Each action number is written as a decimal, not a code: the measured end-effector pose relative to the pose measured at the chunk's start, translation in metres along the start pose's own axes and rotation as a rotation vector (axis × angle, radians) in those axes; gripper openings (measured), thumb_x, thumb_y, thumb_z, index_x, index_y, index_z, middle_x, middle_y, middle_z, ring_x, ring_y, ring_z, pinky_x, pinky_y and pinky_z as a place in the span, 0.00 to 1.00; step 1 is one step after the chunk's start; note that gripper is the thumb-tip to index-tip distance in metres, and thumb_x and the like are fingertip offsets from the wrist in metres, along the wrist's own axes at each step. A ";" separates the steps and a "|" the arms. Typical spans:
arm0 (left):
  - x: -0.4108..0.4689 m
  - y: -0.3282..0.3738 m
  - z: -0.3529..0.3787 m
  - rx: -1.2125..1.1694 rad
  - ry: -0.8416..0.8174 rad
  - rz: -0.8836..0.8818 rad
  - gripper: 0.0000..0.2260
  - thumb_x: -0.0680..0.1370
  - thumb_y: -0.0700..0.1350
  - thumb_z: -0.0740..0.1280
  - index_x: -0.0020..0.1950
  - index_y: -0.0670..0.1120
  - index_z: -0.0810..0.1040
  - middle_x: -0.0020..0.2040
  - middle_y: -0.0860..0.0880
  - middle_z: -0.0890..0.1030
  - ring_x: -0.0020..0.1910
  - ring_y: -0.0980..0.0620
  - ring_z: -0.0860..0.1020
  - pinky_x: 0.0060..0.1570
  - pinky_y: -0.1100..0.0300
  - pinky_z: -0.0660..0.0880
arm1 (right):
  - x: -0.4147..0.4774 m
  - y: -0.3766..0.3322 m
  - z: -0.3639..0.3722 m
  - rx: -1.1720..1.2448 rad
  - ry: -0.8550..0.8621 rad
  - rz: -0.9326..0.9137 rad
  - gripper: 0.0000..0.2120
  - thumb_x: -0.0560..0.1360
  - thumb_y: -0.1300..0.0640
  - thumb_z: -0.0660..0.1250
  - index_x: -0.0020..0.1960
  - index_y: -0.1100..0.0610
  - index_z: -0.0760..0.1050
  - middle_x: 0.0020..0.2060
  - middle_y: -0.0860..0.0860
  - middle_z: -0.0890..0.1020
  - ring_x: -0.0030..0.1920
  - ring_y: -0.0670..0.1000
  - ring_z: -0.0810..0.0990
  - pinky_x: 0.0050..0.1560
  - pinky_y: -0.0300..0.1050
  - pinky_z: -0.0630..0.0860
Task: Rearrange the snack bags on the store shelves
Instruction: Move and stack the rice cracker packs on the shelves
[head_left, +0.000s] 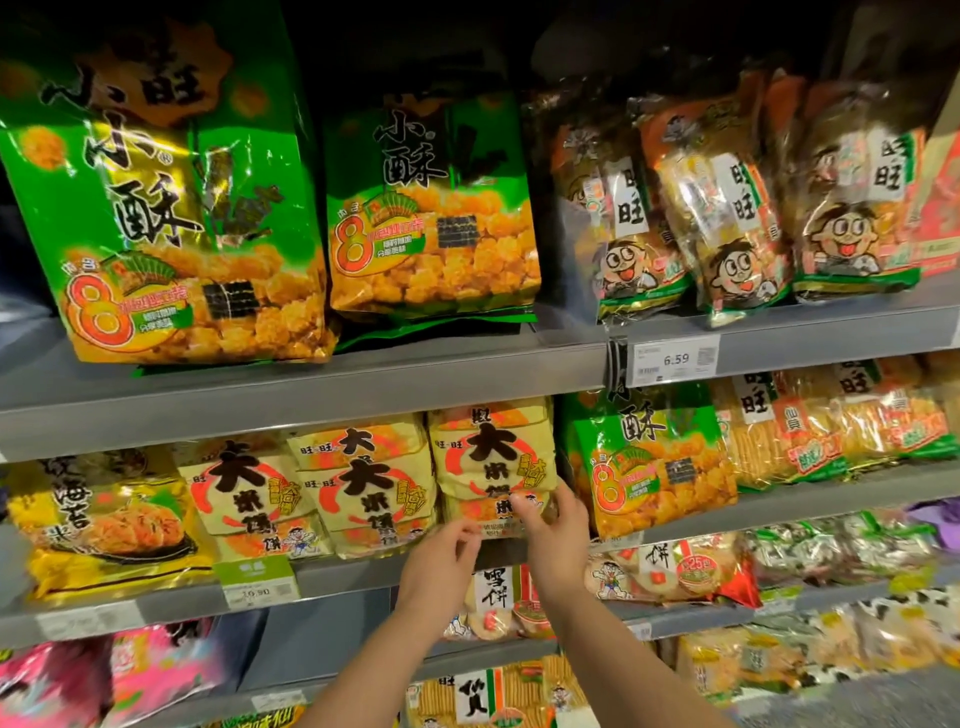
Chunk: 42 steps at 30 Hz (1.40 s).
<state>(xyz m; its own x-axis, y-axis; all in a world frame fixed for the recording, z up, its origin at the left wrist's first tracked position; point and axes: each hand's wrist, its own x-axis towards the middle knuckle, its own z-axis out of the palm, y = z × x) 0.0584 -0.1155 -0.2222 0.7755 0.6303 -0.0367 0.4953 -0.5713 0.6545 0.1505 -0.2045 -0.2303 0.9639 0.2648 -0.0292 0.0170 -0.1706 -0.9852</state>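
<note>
Right hand (556, 525) grips the yellow bag (493, 462) low; left hand (441, 553) curls just below, grip unclear.

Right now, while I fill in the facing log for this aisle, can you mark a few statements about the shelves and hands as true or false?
1. The right hand grips the cream rice cracker bag at its lower right corner. True.
2. The white price tag on the top shelf reads 6.59. True.
3. The largest green snack bag stands on the lowest shelf. False: it stands on the top shelf, at the far left.
4. The small green snack bag stands left of the held bag. False: it stands just to its right. More cream bags are on the left.
</note>
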 end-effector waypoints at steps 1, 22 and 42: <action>0.002 0.001 0.002 0.009 0.005 0.003 0.08 0.79 0.48 0.60 0.55 0.53 0.75 0.54 0.55 0.79 0.45 0.58 0.76 0.41 0.63 0.75 | 0.001 0.000 0.000 -0.072 0.013 0.003 0.25 0.72 0.45 0.68 0.67 0.50 0.69 0.58 0.50 0.74 0.57 0.50 0.73 0.55 0.47 0.71; -0.018 -0.012 0.022 0.061 -0.066 -0.032 0.23 0.78 0.43 0.58 0.72 0.54 0.58 0.71 0.53 0.67 0.58 0.48 0.77 0.54 0.52 0.74 | -0.009 0.009 0.016 0.897 0.006 0.676 0.32 0.69 0.63 0.72 0.70 0.64 0.63 0.63 0.60 0.76 0.62 0.56 0.75 0.68 0.50 0.65; -0.003 -0.001 0.018 0.423 -0.118 -0.013 0.23 0.78 0.47 0.59 0.72 0.50 0.61 0.69 0.51 0.62 0.65 0.49 0.64 0.60 0.54 0.71 | 0.007 0.014 -0.001 0.253 -0.118 0.559 0.34 0.72 0.41 0.67 0.70 0.59 0.62 0.62 0.57 0.74 0.63 0.57 0.72 0.66 0.58 0.69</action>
<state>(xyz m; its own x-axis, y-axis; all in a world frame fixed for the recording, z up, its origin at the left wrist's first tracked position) 0.0629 -0.1266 -0.2364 0.7952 0.5887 -0.1453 0.6033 -0.7440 0.2873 0.1581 -0.2063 -0.2439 0.7726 0.3062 -0.5561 -0.5588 -0.0878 -0.8247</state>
